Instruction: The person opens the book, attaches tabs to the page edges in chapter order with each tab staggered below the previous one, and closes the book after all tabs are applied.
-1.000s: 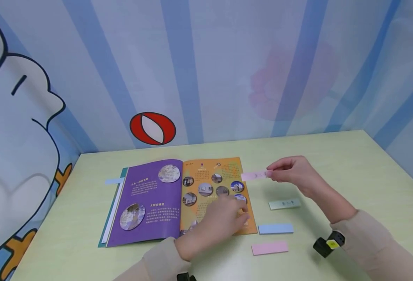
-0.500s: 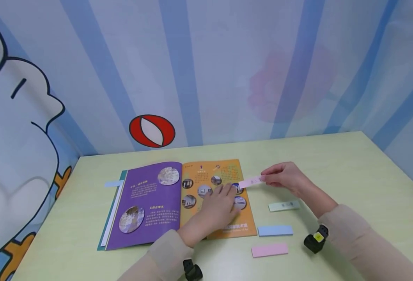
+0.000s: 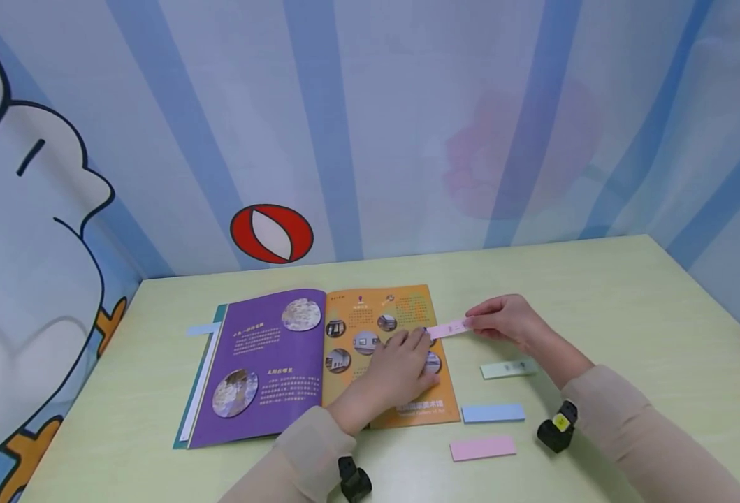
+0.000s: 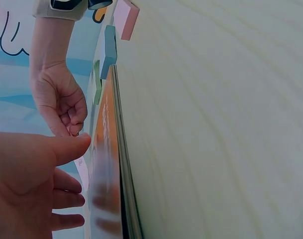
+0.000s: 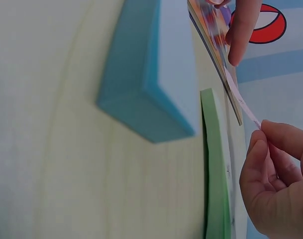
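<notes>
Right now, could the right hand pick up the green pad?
Probably not without letting go: the green pad looks uncovered, but the right hand holds a pink strip in its fingers.

My head view looks forward and down over the table [image 3: 596,300]; my wrist views sit low and close, tipped sideways (both share the book [image 3: 263,349] and pink strip [image 3: 448,329]).

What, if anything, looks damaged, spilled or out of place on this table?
Nothing looks spilled or damaged. The only slight oddity is a pale blue strip jutting past the left edge of the open booklet, though it may simply be a page marker. The green pad, blue pad and pink pad lie apart.
</notes>
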`<state>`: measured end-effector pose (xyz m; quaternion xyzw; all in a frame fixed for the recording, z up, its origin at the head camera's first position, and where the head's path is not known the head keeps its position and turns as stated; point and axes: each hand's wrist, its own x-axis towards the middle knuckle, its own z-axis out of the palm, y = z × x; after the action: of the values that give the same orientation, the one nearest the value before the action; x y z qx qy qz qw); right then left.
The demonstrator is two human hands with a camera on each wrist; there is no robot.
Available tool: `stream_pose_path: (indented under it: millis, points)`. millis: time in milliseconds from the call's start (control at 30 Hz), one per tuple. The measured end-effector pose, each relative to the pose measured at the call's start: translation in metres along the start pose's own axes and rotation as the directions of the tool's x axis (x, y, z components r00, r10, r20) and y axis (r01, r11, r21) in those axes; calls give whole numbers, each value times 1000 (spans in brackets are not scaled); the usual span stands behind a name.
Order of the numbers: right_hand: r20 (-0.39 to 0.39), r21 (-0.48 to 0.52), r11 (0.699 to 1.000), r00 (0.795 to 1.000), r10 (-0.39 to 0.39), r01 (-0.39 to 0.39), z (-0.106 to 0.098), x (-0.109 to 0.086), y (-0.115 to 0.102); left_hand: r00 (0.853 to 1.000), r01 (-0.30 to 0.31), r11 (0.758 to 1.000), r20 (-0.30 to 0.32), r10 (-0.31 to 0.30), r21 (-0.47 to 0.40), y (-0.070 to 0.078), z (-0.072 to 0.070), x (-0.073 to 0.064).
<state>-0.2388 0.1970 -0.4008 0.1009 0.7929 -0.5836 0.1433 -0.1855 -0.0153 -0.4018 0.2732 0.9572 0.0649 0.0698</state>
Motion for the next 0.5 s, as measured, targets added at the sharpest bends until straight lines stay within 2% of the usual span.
stream_pose_path:
  millis: [300,500]
  points:
    - [4,3,1000,1000,7,-7,0,4,3,998,-7,1000,55,6,19,-1,3,6]
    - [-8,-10,1000,1000,20,-20,1,4,4,995,-67,996,72,64,52,-4,5,11]
